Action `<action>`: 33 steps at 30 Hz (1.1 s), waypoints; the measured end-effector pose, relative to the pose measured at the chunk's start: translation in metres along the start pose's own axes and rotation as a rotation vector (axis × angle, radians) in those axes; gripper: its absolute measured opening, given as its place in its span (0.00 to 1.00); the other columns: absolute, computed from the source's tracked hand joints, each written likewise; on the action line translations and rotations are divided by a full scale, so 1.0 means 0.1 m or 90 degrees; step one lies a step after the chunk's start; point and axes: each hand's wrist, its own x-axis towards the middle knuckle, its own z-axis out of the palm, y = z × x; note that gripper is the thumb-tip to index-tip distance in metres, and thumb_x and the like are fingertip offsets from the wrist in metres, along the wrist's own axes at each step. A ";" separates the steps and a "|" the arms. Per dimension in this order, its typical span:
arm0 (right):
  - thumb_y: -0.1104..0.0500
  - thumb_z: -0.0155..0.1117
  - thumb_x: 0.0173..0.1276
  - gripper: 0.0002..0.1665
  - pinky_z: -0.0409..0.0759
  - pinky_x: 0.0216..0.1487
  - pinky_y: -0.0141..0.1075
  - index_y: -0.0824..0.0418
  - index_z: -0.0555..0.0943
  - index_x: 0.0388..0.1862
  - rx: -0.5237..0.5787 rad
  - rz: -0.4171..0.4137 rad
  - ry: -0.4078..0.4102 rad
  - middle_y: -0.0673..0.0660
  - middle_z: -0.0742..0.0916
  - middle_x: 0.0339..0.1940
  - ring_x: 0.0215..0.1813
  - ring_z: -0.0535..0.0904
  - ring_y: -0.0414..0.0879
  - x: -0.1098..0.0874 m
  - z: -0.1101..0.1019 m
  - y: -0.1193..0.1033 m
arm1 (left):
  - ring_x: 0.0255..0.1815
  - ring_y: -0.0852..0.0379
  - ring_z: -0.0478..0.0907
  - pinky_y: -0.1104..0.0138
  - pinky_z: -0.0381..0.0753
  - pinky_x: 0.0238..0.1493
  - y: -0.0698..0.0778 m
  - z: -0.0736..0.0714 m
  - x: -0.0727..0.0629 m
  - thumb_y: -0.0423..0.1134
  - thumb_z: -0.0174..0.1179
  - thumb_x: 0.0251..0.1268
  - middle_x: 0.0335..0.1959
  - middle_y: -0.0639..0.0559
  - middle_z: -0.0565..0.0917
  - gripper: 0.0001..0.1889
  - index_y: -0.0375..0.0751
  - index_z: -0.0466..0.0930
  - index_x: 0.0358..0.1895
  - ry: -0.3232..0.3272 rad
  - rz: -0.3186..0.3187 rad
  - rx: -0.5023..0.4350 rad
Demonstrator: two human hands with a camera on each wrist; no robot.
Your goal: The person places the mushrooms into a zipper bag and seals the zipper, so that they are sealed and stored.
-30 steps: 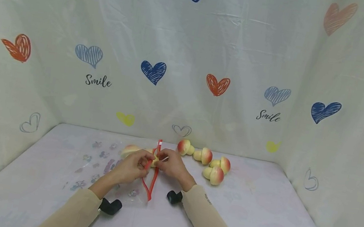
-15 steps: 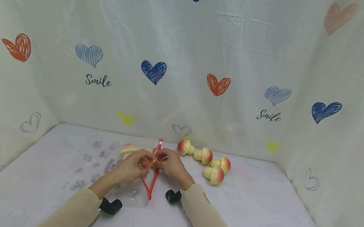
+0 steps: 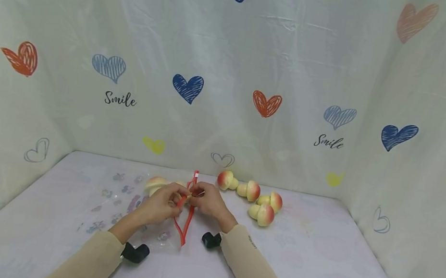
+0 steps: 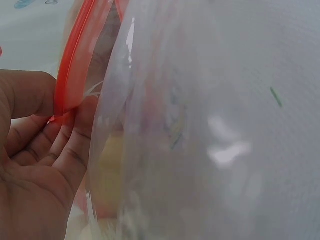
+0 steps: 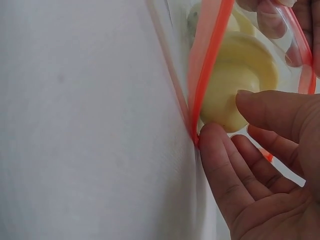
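A clear plastic zip bag (image 3: 163,241) with a red zip edge (image 3: 188,226) lies on the table, its mouth spread toward the right. My left hand (image 3: 164,205) pinches the near red strip between thumb and fingers, as the left wrist view shows with the red zip edge (image 4: 72,65). At the mouth, my right hand (image 3: 209,201) holds a pale yellow toy mushroom (image 5: 227,95), thumb on its side and fingertips beneath. Another mushroom (image 3: 154,184), with a reddish cap, shows through the film inside the bag, partly hidden by the left hand.
Several yellow mushrooms with red-tinted caps (image 3: 264,215) lie together at the back right of the white-covered table (image 3: 316,270). A curtain printed with hearts (image 3: 266,104) stands behind. Black wrist camera mounts (image 3: 136,253) stick out under both sleeves.
The mushroom inside the bag has shifted slightly left. The mushroom in my right hand shows less between the hands, deeper in the mouth. My left hand keeps its place.
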 end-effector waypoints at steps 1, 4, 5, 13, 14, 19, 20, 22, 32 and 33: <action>0.65 0.68 0.56 0.10 0.78 0.36 0.31 0.61 0.82 0.39 -0.001 0.001 0.000 0.51 0.83 0.34 0.36 0.78 0.42 0.00 0.00 0.00 | 0.36 0.53 0.77 0.69 0.78 0.29 0.00 0.00 0.00 0.18 0.57 0.47 0.40 0.35 0.78 0.23 0.31 0.73 0.52 0.000 0.000 -0.001; 0.65 0.68 0.56 0.10 0.78 0.36 0.31 0.61 0.82 0.39 -0.004 0.000 0.003 0.52 0.83 0.34 0.35 0.78 0.42 -0.02 -0.02 -0.02 | 0.36 0.52 0.77 0.69 0.78 0.30 0.01 0.00 0.00 0.18 0.57 0.48 0.40 0.34 0.78 0.23 0.30 0.73 0.52 -0.001 -0.002 -0.008; 0.65 0.68 0.56 0.10 0.78 0.36 0.31 0.61 0.82 0.39 -0.007 -0.001 0.004 0.52 0.83 0.34 0.35 0.78 0.42 -0.03 -0.03 -0.02 | 0.36 0.52 0.77 0.69 0.78 0.30 0.01 0.00 0.00 0.18 0.57 0.48 0.40 0.34 0.78 0.23 0.30 0.73 0.52 -0.001 -0.003 -0.011; 0.62 0.68 0.58 0.11 0.77 0.36 0.31 0.60 0.82 0.41 -0.026 -0.018 0.009 0.50 0.82 0.31 0.35 0.77 0.41 -0.11 -0.14 -0.07 | 0.36 0.52 0.76 0.69 0.78 0.30 0.03 0.00 0.00 0.19 0.58 0.49 0.40 0.35 0.78 0.23 0.29 0.73 0.53 0.003 -0.007 -0.007; 0.62 0.68 0.59 0.11 0.77 0.35 0.31 0.61 0.82 0.41 -0.028 -0.016 0.007 0.49 0.82 0.31 0.35 0.77 0.41 -0.13 -0.16 -0.08 | 0.37 0.52 0.76 0.69 0.78 0.31 0.03 0.00 0.00 0.19 0.58 0.49 0.40 0.35 0.78 0.23 0.29 0.73 0.53 0.004 -0.006 -0.005; 0.60 0.67 0.60 0.17 0.77 0.34 0.33 0.65 0.80 0.46 -0.033 -0.016 0.004 0.50 0.81 0.31 0.35 0.77 0.42 -0.22 -0.28 -0.12 | 0.37 0.52 0.76 0.70 0.78 0.32 0.02 0.00 0.00 0.19 0.58 0.50 0.41 0.36 0.78 0.23 0.29 0.73 0.53 0.008 -0.003 0.001; 0.60 0.67 0.60 0.17 0.77 0.35 0.33 0.66 0.79 0.47 -0.035 -0.014 0.003 0.50 0.81 0.32 0.35 0.77 0.42 -0.24 -0.30 -0.13 | 0.37 0.52 0.76 0.70 0.78 0.32 0.02 0.00 0.00 0.19 0.58 0.50 0.41 0.36 0.78 0.23 0.30 0.73 0.53 0.009 -0.003 0.002; 0.58 0.68 0.61 0.18 0.77 0.36 0.33 0.65 0.79 0.48 -0.044 -0.014 0.003 0.49 0.81 0.33 0.35 0.77 0.42 -0.29 -0.35 -0.13 | 0.37 0.52 0.76 0.69 0.79 0.33 0.02 0.00 0.00 0.19 0.58 0.50 0.41 0.37 0.78 0.22 0.30 0.74 0.53 0.010 -0.005 0.002; 0.55 0.68 0.61 0.15 0.78 0.37 0.32 0.59 0.80 0.45 -0.095 -0.038 0.030 0.47 0.81 0.32 0.35 0.77 0.41 -0.51 -0.55 -0.10 | 0.38 0.54 0.75 0.69 0.79 0.36 0.00 0.02 -0.01 0.21 0.60 0.53 0.40 0.43 0.79 0.21 0.33 0.75 0.53 0.025 -0.024 0.015; 0.55 0.68 0.62 0.14 0.78 0.37 0.32 0.58 0.80 0.45 -0.095 -0.040 0.033 0.46 0.81 0.32 0.35 0.77 0.41 -0.53 -0.58 -0.09 | 0.38 0.53 0.75 0.69 0.79 0.37 0.00 0.02 -0.01 0.21 0.60 0.52 0.40 0.43 0.79 0.21 0.33 0.75 0.53 0.024 -0.021 0.017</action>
